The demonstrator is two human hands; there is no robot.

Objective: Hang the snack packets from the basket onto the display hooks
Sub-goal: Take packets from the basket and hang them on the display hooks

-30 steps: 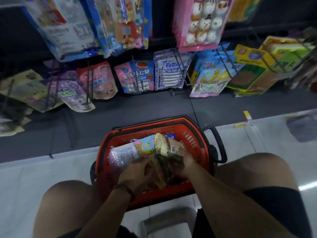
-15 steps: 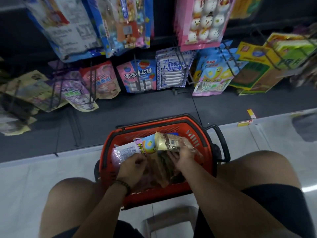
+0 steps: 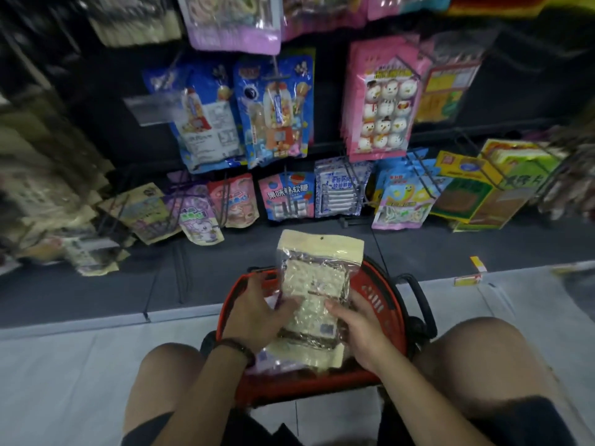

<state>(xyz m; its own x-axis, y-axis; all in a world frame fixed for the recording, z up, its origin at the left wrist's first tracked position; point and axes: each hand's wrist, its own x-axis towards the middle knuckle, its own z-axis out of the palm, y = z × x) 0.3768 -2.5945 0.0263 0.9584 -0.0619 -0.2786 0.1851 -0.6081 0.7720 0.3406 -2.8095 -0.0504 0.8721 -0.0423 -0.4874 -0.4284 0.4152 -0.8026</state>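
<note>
A cream snack packet (image 3: 317, 278) with a clear window and a small hang hole near its top is held upright above the red basket (image 3: 391, 304). My left hand (image 3: 257, 312) grips its left edge and my right hand (image 3: 357, 329) grips its right lower edge. The basket sits on the floor between my knees, with more packets under my hands, mostly hidden. Display hooks (image 3: 355, 185) on the dark rack ahead carry hanging packets.
Rows of hung packets fill the rack: blue packs (image 3: 273, 107), pink snowman packs (image 3: 383, 98), yellow-green boxes (image 3: 502, 178) at right. A dark base shelf (image 3: 257, 252) runs in front of the rack. My knees flank the basket on a pale floor. A black basket handle (image 3: 418, 297) sticks out right.
Both hands lifted the cream packet out of the basket and turned it upright. The camera tilted up, showing more of the rack.
</note>
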